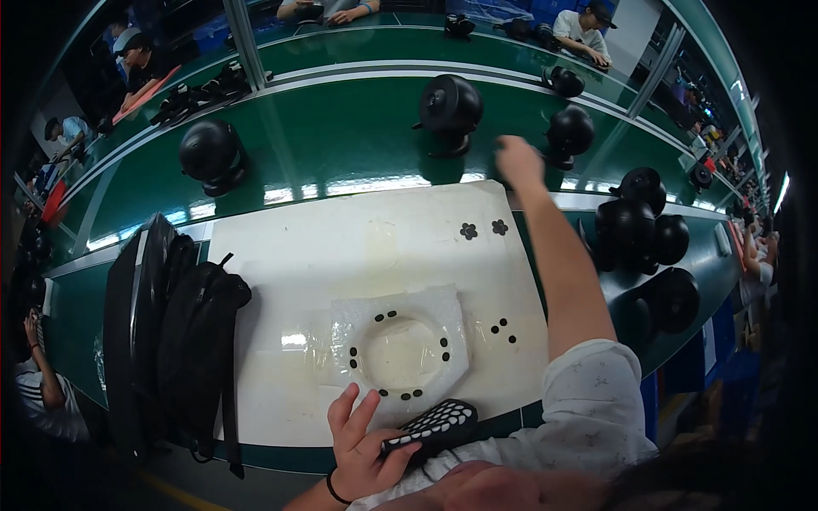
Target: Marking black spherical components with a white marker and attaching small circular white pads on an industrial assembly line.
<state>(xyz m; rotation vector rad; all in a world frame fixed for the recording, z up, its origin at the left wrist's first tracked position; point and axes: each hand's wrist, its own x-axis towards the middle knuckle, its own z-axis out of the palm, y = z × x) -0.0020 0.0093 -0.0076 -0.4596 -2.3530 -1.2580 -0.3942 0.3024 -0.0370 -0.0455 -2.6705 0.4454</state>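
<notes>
Low at the front, my left hand (365, 456) grips a black piece covered in white oval spots (439, 423), with two fingers stretched upward. My right arm reaches far forward; the right hand (518, 162) is closed above the green surface, and what it holds, if anything, cannot be made out. A round black device on a base (569, 134) stands just beyond it to the right, apart from the hand. In front of me on the white board (290, 247) lies a white foam ring (456, 319) with several small black oval pads around its opening.
Loose black dots (503, 323) and flower-shaped black pieces (469, 232) lie on the board. A black bag (200, 341) stands at left. Round black devices (450, 106) stand on the green belt (341, 136), with more clustered right (626, 223). Other people work across the line.
</notes>
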